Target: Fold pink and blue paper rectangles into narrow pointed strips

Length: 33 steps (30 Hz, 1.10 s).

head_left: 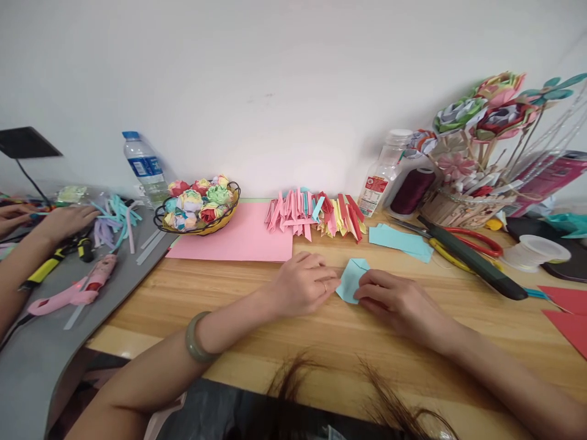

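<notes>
A small piece of light blue folded paper (351, 281) lies on the wooden table between my hands, with a creased flap along its top edge. My left hand (305, 284), a ring on one finger, rests on the table with its fingers bent together, the tips at the paper's left edge. My right hand (398, 299) pinches the right edge between thumb and fingers. Behind the paper to the right lies a stack of light blue paper strips (401, 240). Folded paper pieces (316, 214) in pink, red and yellow stand in a row behind my hands.
Pink sheets (229, 247) lie back left beside a basket of paper flowers (208, 227). At right are a utility knife (477, 260), red-handled scissors (477, 238) and a white spool (536, 252). A co-worker's hand (68, 223) and a pink glue gun (76, 293) are far left.
</notes>
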Motion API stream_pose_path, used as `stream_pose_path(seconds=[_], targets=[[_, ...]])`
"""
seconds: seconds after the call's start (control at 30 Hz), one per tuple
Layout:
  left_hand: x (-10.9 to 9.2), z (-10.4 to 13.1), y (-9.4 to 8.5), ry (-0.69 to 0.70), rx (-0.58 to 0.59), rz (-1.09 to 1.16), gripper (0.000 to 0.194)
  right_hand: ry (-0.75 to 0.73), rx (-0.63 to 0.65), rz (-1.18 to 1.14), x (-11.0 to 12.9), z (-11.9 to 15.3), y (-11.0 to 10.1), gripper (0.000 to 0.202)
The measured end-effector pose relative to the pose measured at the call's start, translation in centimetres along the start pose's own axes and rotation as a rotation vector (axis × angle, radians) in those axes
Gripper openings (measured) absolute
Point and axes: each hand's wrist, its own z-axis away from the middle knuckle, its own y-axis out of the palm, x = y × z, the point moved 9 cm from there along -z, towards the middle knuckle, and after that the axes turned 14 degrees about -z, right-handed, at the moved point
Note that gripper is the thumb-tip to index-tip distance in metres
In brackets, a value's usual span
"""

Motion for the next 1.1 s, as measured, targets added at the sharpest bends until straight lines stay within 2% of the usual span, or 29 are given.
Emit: stream_pose_path(seconds=[0.13,0.33,0.53,0.63,1.1], targets=[[-1.5,0.2,-0.1,0.065,0.007,-0.009,0.028,0.016,-0.034,0.01,-0.6,-0.3,0.3,0.023],[-1.7,0.4,1.2,0.088,0.066,-0.039,0.03,0.072,-0.023,-0.158,-1.4,-0.5,0.4,0.023],[-1.8,0.4,1.3,0.085,0.06,0.02,0.029,0.314,-0.058,-0.173,-3.2,-0.7,0.6,0.021],[-1.8,0.5,1.7,0.096,0.072,0.024,0.028,0.375,-0.07,-0.14,-3.5,-0.9,0.7,0.018],[-1.6,0.1,1.7,0.091,0.093,0.054,0.027,0.394,-0.096,-0.075,-3.5,-1.1,0.7,0.011]])
